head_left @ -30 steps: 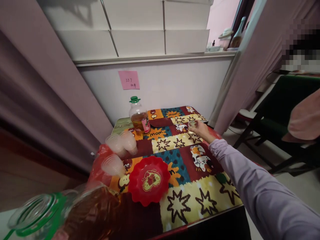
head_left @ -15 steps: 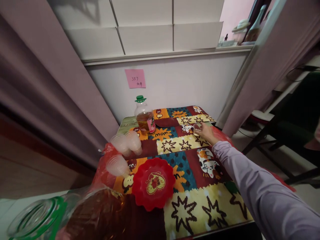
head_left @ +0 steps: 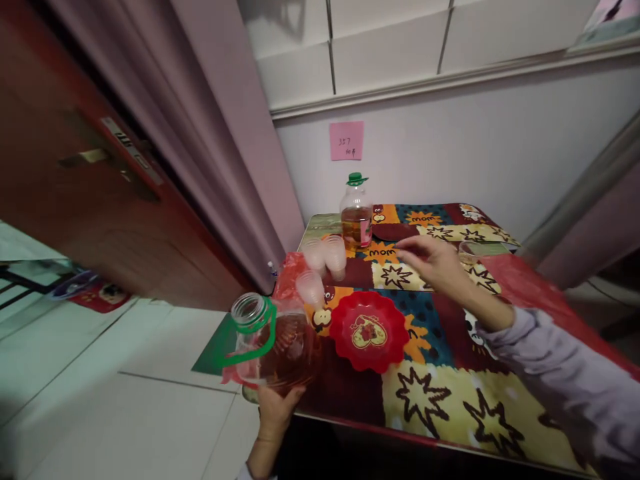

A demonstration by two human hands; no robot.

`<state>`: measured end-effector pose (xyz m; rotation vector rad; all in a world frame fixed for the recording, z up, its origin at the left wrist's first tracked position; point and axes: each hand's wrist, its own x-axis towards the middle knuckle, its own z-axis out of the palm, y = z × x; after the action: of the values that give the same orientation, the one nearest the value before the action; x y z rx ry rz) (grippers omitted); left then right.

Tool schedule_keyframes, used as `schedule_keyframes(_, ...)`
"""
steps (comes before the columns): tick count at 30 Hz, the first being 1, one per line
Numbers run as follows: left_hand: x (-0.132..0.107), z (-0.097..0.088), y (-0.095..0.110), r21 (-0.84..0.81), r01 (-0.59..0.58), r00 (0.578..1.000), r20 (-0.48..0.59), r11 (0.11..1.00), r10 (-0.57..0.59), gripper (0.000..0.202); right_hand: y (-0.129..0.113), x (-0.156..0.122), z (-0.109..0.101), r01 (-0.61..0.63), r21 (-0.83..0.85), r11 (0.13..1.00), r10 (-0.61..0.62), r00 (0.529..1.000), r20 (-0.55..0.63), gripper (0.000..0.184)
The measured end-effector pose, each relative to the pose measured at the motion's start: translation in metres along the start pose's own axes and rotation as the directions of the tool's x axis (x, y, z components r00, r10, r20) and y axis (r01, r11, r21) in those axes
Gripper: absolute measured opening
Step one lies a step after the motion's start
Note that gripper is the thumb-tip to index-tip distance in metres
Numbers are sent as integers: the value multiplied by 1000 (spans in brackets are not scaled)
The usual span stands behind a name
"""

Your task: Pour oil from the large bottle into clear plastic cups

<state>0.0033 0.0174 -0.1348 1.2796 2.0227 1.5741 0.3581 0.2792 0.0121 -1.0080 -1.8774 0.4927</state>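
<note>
1. A dark brown wooden door [head_left: 100,200] fills the frame from 9 to 11 o'clock. Its edges are cut off and its metal handle is blurred.
2. A table under a bright patchwork cloth [head_left: 450,407] runs from the centre to 4 o'clock. Its near right corner is hidden by a lilac sleeve and by the frame edge.
3. A large clear plastic bottle [head_left: 283,343] of amber liquid, with a green neck ring and handle, hangs at the table's 7 o'clock corner. It is tilted, with its uncapped mouth towards 10 o'clock. The left hand [head_left: 275,408] cups it from beneath, fingers curled against the base. The thumb and most of the palm are hidden behind the bottle.
4. The right hand [head_left: 433,261] hovers palm down over the cloth at 1 o'clock from the centre, fingers loosely spread and nothing visibly in them. Its underside is out of sight.
5. A red scalloped plastic plate [head_left: 369,330] lies flat at the centre.
6. A smaller capped bottle [head_left: 356,217] stands upright at 12 o'clock, about half full.
7. Clear plastic cups [head_left: 325,255] lie on their sides at 11 o'clock, against a red bag. Their number is unclear.
8. A small glass [head_left: 469,251] sits just beside the right hand at its 3 o'clock, faint and partly hidden.
9. A pink note [head_left: 346,140] is stuck on the wall, and its writing is illegible.
</note>
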Motion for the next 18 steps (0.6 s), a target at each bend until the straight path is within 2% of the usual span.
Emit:
schedule_keyframes(3,-2,3,0,-94,-16,1000,-11,995,15,81,-47,-10,61,170,11,985,-169,964,205,11)
schedule_keyframes(5,-2,6,0,-163,-20,1000,-20,986,17,87,-65,-9,95,264,-23,964,-241,910,337,12)
schedule_keyframes(8,-3,7,-2,-208,-10,1000,2,978,10,82,-81,-3,132,359,-125,925,-257,832,491,22)
schedule_keyframes(10,-4,7,-4,-209,-1,1000,16,978,4,78,-88,2,148,403,-182,897,-236,784,574,26)
schedule_keyframes(13,-4,7,-7,-216,14,1000,26,976,-9,79,-95,7,163,435,-204,877,-215,736,642,23)
schedule_keyframes(18,-4,7,-6,-222,32,999,41,975,-24,77,-94,8,170,425,-199,883,-205,730,652,17)
